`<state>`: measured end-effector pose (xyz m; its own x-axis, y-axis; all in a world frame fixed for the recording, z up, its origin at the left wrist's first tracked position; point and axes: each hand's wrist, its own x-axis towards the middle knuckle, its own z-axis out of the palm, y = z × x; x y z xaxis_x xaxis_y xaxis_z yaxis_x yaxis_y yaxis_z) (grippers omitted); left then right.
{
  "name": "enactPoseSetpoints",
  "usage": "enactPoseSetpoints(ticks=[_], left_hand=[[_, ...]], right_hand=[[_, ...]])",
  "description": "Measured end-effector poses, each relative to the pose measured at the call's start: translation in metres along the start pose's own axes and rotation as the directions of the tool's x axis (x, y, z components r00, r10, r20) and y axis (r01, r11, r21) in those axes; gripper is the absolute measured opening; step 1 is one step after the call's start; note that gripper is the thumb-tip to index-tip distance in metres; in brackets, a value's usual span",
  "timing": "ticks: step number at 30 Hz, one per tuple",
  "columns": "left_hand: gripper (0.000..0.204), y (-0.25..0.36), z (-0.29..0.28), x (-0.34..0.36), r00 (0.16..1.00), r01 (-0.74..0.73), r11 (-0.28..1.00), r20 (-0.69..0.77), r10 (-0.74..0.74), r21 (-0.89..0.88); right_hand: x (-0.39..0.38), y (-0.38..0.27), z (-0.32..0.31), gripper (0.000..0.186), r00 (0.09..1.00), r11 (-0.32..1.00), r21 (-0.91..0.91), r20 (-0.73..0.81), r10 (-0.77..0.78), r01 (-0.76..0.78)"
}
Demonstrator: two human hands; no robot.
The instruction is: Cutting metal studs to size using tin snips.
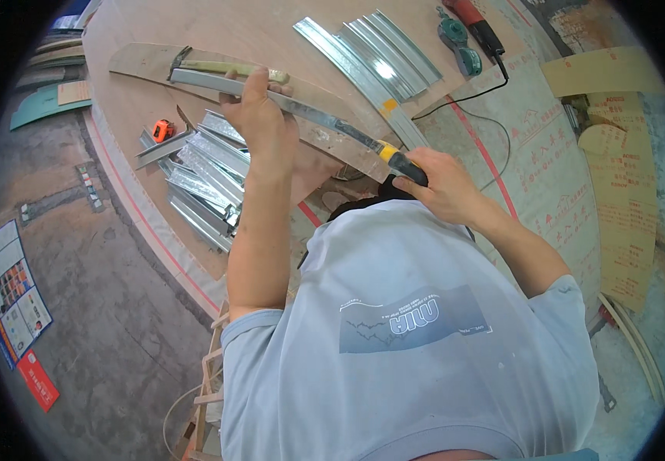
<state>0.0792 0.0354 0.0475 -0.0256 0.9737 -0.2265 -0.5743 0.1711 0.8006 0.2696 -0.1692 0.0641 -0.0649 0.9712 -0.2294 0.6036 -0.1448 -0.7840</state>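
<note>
Handsaw (325,119) | right hand (436,184) grips handle | left hand (259,115) steadies blade

On the tabletop (194,31), a saw (325,119) lies across a curved board (148,61). Metal channels (205,180) lie left of it, more metal strips (378,58) behind, a power tool (470,31) far right.

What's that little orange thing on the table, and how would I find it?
Start at the big wooden table and find the pile of shiny metal strips beside the left hand. At the pile's far left corner sits a small tape measure. It is the only orange and black thing among the silvery metal.
</note>
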Motion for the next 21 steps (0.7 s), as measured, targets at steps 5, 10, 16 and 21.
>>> enactPoseSetpoints(ticks=[5,10,16,21], left_hand=[[0.057,0.0047,0.0052,-0.0038,0.999,-0.033,0.997,0.039,0.030,0.073],[0.058,0.0029,0.0051,-0.0057,0.998,-0.024,0.997,0.066,0.019,0.070],[0.057,0.0065,0.0047,-0.0054,0.999,-0.002,0.997,0.038,-0.001,0.078],[0.057,0.0071,0.0031,-0.0039,0.999,0.000,0.997,0.042,-0.003,0.078]], right_hand=[[-0.0018,0.0050,0.0050,0.026,1.000,0.999,0.045,-0.008,-0.006,0.006],[-0.0017,0.0061,0.0083,0.026,0.999,0.998,0.049,-0.027,-0.030,0.031],[0.0005,0.0057,0.0028,0.029,0.999,1.000,0.017,0.051,-0.018,0.017],[0.0016,0.0030,0.0016,0.029,0.998,1.000,0.017,0.060,-0.004,0.003]])
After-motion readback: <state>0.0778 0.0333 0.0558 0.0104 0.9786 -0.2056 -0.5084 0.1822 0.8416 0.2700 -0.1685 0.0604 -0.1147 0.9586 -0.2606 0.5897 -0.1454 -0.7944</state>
